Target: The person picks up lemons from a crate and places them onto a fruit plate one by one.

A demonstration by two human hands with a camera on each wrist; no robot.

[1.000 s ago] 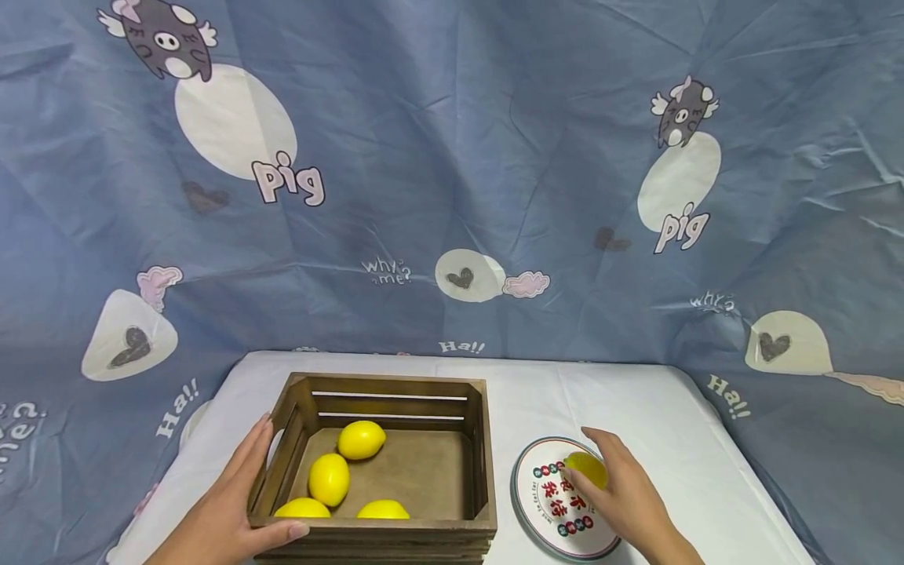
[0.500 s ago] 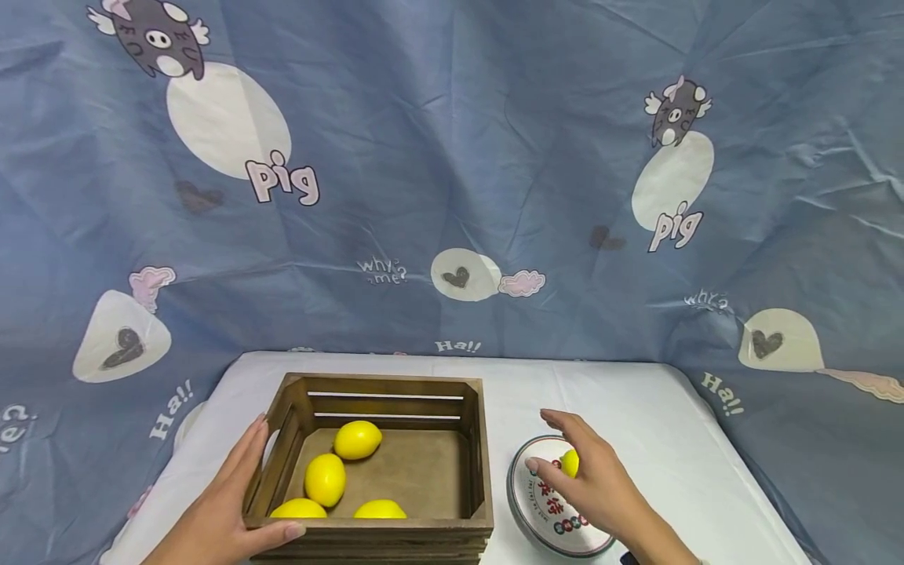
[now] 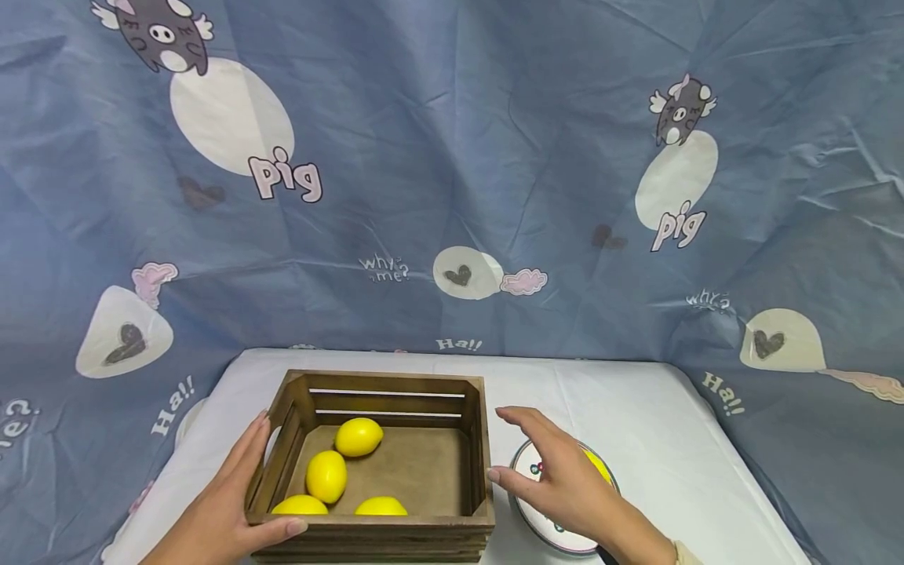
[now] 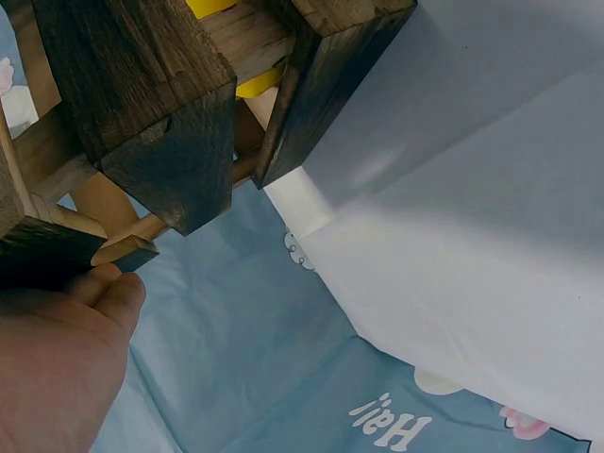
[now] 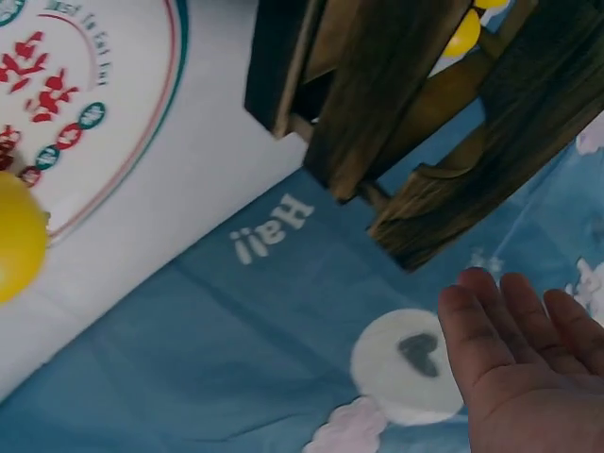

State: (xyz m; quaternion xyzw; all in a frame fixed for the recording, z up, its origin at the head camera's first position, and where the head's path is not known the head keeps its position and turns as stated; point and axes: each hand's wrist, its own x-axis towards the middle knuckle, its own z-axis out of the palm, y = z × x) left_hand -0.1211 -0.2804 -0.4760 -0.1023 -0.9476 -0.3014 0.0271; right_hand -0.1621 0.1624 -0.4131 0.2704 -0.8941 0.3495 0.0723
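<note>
A brown slatted wooden crate [image 3: 381,540] stands on the white table with several yellow lemons [image 3: 326,476] inside, toward its left and front. My left hand [image 3: 215,510] grips its front left corner, thumb along the front and fingers on the left side. Beside the crate's right wall hovers my right hand [image 3: 558,480], fingers spread and holding nothing; the right wrist view shows its fingertips apart from the wood. Below that hand lies a round white plate [image 3: 551,527] with red lettering, partly covered by it. One more lemon [image 5: 17,236] sits on the plate.
White cloth covers the table [image 3: 636,408]. Behind it and at both sides hangs a blue curtain [image 3: 452,173] printed with pigs and words.
My right hand has moved left from the lemon on the plate to the crate's right side, leaving that lemon behind. The left hand keeps its place on the crate.
</note>
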